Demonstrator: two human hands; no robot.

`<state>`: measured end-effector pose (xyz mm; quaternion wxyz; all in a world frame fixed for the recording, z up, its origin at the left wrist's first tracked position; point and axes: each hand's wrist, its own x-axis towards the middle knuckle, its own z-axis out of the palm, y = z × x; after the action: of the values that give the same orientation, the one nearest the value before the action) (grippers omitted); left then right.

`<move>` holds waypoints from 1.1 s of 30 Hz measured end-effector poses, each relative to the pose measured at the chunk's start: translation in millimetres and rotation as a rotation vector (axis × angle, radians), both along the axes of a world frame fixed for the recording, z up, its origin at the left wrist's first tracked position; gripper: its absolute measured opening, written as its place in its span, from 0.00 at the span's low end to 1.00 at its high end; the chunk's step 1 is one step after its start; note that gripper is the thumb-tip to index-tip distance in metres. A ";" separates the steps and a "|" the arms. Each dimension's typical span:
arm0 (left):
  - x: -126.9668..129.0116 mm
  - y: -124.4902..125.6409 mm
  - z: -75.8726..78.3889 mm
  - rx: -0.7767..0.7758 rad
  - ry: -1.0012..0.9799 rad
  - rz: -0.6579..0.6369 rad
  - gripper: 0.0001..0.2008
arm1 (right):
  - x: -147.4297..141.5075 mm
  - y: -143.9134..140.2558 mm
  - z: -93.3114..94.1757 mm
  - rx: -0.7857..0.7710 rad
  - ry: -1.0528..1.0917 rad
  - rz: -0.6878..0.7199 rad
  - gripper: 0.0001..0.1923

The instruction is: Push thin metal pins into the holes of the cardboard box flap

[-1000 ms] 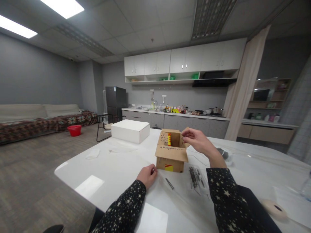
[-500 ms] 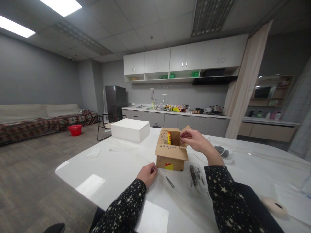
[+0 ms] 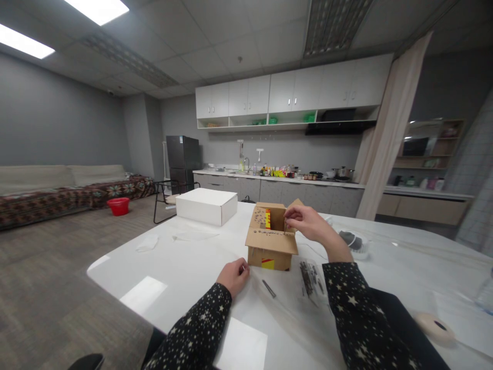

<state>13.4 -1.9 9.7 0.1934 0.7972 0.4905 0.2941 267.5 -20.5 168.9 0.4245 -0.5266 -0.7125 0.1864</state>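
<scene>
A small brown cardboard box (image 3: 269,246) stands open on the white table (image 3: 181,267), with small dark screws stuck in its flaps. My right hand (image 3: 306,223) is over the box's right side, fingers pinched together as if on a small piece; what it pinches is too small to see. My left hand (image 3: 233,276) rests on the table left of the box, fingers curled in. A dark metal rod (image 3: 268,289) lies on the table between my hands. A clear bag of dark screws (image 3: 310,280) lies by my right forearm.
A closed white box (image 3: 207,205) sits at the table's far left. Crumpled clear plastic (image 3: 146,244) and a dark object in plastic (image 3: 352,241) lie on the table. A beige round object (image 3: 433,326) lies near the right edge. A kitchen counter, a sofa and a red basin stand behind.
My right hand has moved slightly left and down toward the box's open top. My left hand has stayed on the table.
</scene>
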 end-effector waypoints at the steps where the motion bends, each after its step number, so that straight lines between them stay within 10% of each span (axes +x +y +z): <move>1: -0.1 0.0 0.1 -0.001 -0.002 -0.004 0.07 | -0.9 -0.7 0.7 -0.006 0.000 -0.001 0.05; 33: -1.2 3.7 -3.3 0.014 -0.032 -0.021 0.07 | -3.2 2.2 -2.8 -0.103 -0.102 -0.024 0.07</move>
<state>12.2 1.8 6.4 0.1987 0.7987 0.4769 0.3083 264.3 -18.3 166.2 0.3621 -0.5652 -0.7163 0.1906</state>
